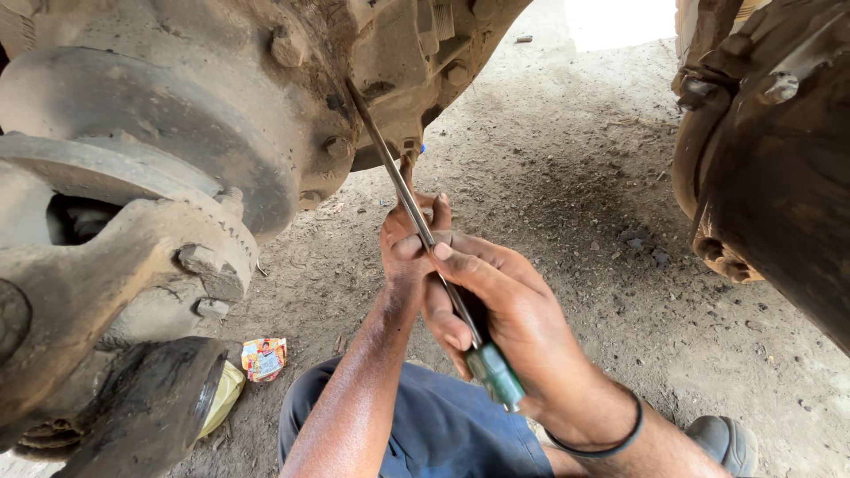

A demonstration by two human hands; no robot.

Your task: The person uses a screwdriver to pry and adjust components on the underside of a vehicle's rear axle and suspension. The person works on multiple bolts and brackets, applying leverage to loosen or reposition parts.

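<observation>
We hold a long steel screwdriver with a green translucent handle (496, 376) in both hands: our right hand (505, 310) clenches round the handle and lower shaft, our left hand (409, 239) pinches the shaft further up. Its tip meets the dusty, grease-caked axle hub (221, 106) at far left, above the dirt ground (575, 195).

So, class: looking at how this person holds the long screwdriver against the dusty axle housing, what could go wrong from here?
1. The screwdriver tip sits at a steep angle on the grimy axle housing; it could skid off.
2. The left hand grips the bare shaft near the tip, so a slip might jam its fingers against the metal.
3. The right hand holds the green handle low; sideways force may bend the thin shaft.
</observation>
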